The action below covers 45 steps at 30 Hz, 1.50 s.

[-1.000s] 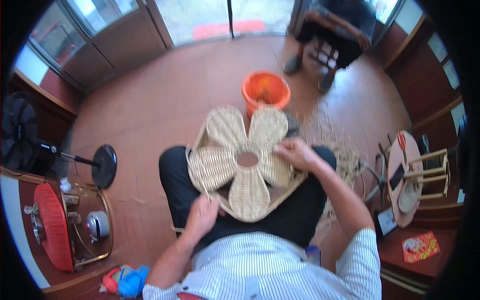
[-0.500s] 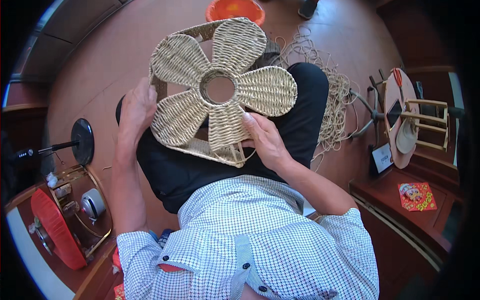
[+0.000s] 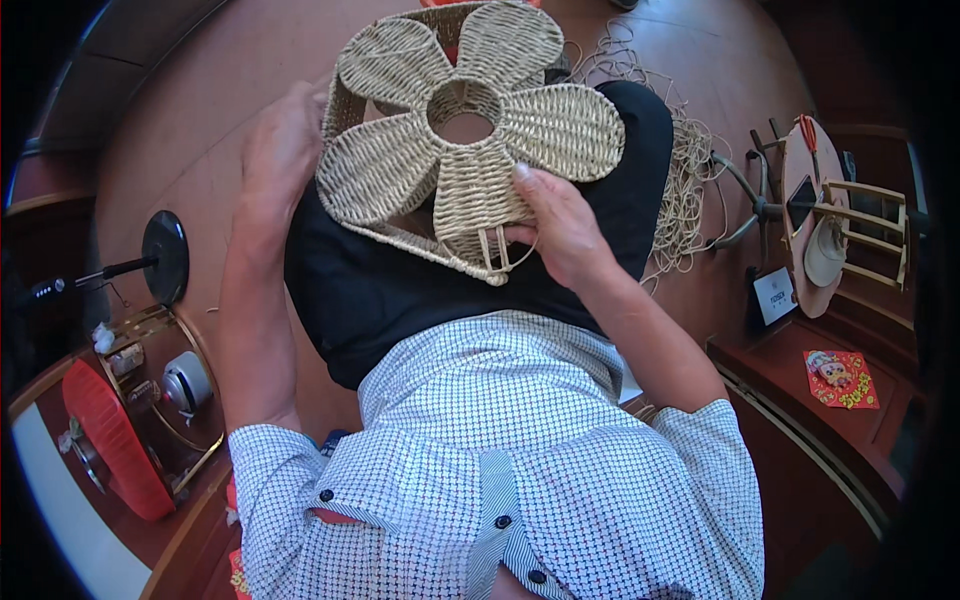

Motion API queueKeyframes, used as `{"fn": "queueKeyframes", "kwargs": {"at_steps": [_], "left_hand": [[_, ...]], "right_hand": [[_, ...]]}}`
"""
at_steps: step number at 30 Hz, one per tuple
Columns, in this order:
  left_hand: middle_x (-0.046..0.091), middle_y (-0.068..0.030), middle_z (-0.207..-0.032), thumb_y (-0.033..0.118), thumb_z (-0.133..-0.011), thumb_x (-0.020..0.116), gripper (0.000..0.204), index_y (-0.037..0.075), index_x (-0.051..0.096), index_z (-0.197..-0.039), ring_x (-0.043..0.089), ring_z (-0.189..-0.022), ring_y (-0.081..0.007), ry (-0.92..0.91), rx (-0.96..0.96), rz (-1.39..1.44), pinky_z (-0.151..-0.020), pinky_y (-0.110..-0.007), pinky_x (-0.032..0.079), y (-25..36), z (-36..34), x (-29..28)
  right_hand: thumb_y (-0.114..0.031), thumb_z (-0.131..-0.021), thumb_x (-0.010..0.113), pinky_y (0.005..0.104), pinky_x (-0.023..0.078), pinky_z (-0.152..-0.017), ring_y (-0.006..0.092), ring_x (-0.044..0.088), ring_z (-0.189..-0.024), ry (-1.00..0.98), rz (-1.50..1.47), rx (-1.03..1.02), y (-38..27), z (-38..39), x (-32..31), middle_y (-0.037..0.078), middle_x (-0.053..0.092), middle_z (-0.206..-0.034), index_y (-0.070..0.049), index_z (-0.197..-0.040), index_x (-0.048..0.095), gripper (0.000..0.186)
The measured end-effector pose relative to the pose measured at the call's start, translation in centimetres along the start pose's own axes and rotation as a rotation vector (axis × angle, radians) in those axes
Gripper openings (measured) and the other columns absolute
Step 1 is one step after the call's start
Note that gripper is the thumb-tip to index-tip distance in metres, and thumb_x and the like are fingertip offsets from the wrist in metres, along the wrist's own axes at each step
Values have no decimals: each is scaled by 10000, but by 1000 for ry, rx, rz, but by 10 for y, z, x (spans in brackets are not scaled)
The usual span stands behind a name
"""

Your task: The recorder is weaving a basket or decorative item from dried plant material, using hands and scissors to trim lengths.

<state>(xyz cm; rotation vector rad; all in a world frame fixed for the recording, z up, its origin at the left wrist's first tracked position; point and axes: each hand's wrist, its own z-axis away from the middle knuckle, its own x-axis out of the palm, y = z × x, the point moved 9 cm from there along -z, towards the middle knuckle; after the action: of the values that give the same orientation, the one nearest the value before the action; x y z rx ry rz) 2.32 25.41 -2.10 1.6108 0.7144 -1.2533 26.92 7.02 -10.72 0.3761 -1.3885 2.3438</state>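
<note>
A pale woven straw basket [image 3: 375, 180] with a five-petal flower face and a round centre opening rests over my black-trousered lap. My right hand [image 3: 565, 220] grips the lowest petal [image 3: 475, 190], thumb on top and fingers partly hidden beneath it. Below that petal, bare frame rods show at its unwoven tip, and a thin strand [image 3: 525, 260] loops beside them. Just off the basket's left side is my left hand [image 3: 283, 145], its fingers curled closed; what they hold, if anything, I cannot make out.
A large tangle of straw cord [image 3: 690, 190] lies on the floor right of my knee. An orange basin [image 3: 437, 3] is partly hidden behind the basket. At right stand a metal-legged stand [image 3: 745, 195] and a wooden stool [image 3: 865, 235]; at left, a red-covered heater [image 3: 115, 440].
The basket has shifted up and to the right in view and tilted, showing more of its inner wall. My left hand has come away from its left edge; my right hand keeps its grip.
</note>
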Motion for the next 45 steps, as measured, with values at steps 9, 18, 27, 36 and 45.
{"fn": "queueKeyframes", "kwargs": {"at_steps": [9,18,27,36,45], "left_hand": [[722,-164,-950,348,-1129,612,333,37,704,-1207,735,-857,-269,-233,-205,615,-796,-358,550,80,153,-7],[747,-187,-982,258,-1126,556,258,43,698,-1142,740,-951,-381,-672,-112,544,-858,-458,561,128,214,33],[741,-201,-937,233,-1109,560,251,12,662,-1048,730,-947,-407,-683,-116,331,-846,-512,547,110,218,53],[751,-201,-1055,192,-1066,625,194,9,663,-1116,719,-1014,-383,-746,-125,151,-882,-498,544,106,220,56],[717,-158,-1323,116,-980,737,501,44,635,-1464,698,-1251,-323,-579,93,883,-1091,-413,538,157,206,32]], "right_hand": [[-258,-1127,568,339,563,-1037,193,686,-1168,83,128,63,4,71,-32,138,677,-1298,52,-1449,554,447],[2,-866,693,207,455,-772,28,519,-842,-290,312,60,-7,131,23,-22,541,-1002,-54,-1546,545,699],[-197,-880,848,348,555,-898,180,707,-953,-641,527,-179,-13,150,59,79,776,-1036,-66,-1226,833,370],[-247,-932,834,397,589,-908,226,751,-1010,-694,685,-278,-19,155,64,108,801,-1062,-66,-1140,834,276],[-72,-995,769,290,575,-829,142,721,-928,-365,610,-248,-11,126,42,71,753,-1036,-17,-1145,788,161]]}}
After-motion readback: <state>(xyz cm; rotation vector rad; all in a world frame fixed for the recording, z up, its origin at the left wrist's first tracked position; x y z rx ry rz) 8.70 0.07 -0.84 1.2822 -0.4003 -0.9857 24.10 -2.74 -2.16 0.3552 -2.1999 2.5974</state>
